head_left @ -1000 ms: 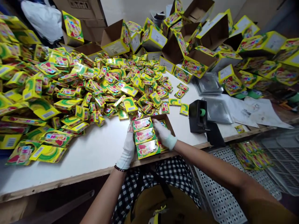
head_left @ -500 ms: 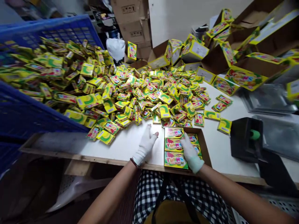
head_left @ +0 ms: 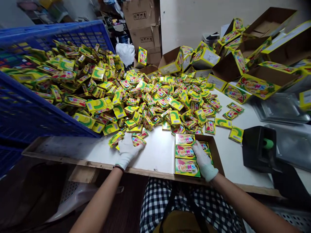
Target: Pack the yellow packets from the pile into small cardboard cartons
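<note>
My left hand (head_left: 128, 150), in a white glove, is on a few small yellow packs (head_left: 139, 140) at the front edge of the pile, its fingers curled round them. A shallow brown box (head_left: 217, 155) lies at the table's front edge, with TWINS packs (head_left: 186, 151) in a column along its left side and more packs to their right. My gloved right hand (head_left: 202, 158) reaches into this box, fingers bent against the packs. Whether it grips one is hidden. The large pile of yellow packs (head_left: 155, 97) spreads behind both hands.
A tilted blue crate (head_left: 48, 113) spills packs from the left. Open yellow cartons (head_left: 261, 82) stand at the back right. A black tape dispenser (head_left: 254, 149) is right of the box, near clear plastic trays (head_left: 282, 108). Stacked cardboard boxes (head_left: 143, 29) stand behind.
My left hand has moved left from beside the box to the packs at the pile's front and closed on some. My right hand stays in the box. The view has shifted slightly.
</note>
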`<state>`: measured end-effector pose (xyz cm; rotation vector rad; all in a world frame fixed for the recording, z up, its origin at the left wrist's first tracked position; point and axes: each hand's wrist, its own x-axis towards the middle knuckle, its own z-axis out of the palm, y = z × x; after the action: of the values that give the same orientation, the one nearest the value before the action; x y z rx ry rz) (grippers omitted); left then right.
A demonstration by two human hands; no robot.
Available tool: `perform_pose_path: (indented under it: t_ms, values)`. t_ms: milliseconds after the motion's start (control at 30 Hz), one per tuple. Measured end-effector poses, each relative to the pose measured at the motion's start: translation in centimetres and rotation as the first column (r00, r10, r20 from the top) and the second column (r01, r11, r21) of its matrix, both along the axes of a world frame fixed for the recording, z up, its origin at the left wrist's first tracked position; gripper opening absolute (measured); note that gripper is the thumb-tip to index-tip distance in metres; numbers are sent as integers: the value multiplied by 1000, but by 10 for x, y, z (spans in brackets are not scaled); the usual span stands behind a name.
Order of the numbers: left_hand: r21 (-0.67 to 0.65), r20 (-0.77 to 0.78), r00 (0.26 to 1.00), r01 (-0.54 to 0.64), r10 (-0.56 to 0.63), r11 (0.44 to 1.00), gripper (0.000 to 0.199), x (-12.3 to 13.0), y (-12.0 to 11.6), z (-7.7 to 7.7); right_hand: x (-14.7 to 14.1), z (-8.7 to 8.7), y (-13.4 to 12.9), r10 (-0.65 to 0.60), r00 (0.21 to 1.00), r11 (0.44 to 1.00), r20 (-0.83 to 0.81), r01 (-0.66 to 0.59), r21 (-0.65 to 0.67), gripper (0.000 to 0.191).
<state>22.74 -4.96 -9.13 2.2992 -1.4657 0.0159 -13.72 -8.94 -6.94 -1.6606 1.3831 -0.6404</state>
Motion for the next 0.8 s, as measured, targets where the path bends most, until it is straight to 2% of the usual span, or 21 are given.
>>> perform_pose_path:
  t_ms: [67, 100, 167, 233, 267, 333, 367, 433, 500, 567, 600, 667, 733, 800]
  values:
    - [-82, -109, 994, -4, -5, 997, 73, -31, 6, -2, -1, 9, -1, -133, 991, 990, -5, 133, 38, 73]
    - [-127, -189, 982, -8, -16, 992, 65, -42, 8, -1, -1, 17, -2, -178, 983, 984, 39, 178, 12, 74]
    - [-250, -380, 923, -44, -56, 967, 53, -57, 13, 6, -4, 38, -2, -173, 969, 972, 175, 197, -129, 77]
    - [-391, -571, 805, -95, -160, 916, 46, -70, 15, 22, -6, 63, -2, -104, 970, 946, 220, 165, -280, 68]
    - [-454, -639, 733, -114, -234, 884, 43, -79, 16, 34, -5, 77, -1, -61, 980, 936, 188, 121, -330, 57]
    - [-554, -700, 605, -123, -380, 824, 40, -102, 16, 60, -1, 102, 2, 78, 994, 931, 70, -47, -363, 40]
    - [-594, -702, 558, -118, -442, 795, 39, -117, 15, 74, 2, 113, 2, 174, 985, 927, 23, -155, -342, 40]
    - [-661, -682, 503, -116, -531, 741, 37, -147, 15, 100, 9, 131, 1, 358, 933, 914, 26, -345, -213, 53]
    - [-696, -671, 465, -124, -578, 708, 40, -171, 15, 118, 10, 144, -3, 452, 880, 891, 142, -452, -35, 50]
    - [-699, -678, 406, -98, -613, 708, 46, -184, 14, 126, 4, 154, -7, 429, 865, 884, 260, -461, 77, 33]
    - [-688, -696, 350, -72, -627, 723, 49, -188, 14, 127, -1, 158, -9, 383, 868, 898, 317, -430, 93, 29]
    - [-646, -754, 179, -30, -632, 762, 51, -193, 11, 127, -11, 158, -8, 236, 860, 950, 451, -301, 77, 30]
    - [-593, -805, 1, -48, -593, 804, 46, -201, 10, 125, -15, 149, -1, 109, 800, 979, 590, -190, 78, 36]
    - [-545, -828, -108, -72, -550, 835, 41, -216, 11, 123, -13, 134, 10, 60, 746, 984, 664, -157, 88, 41]
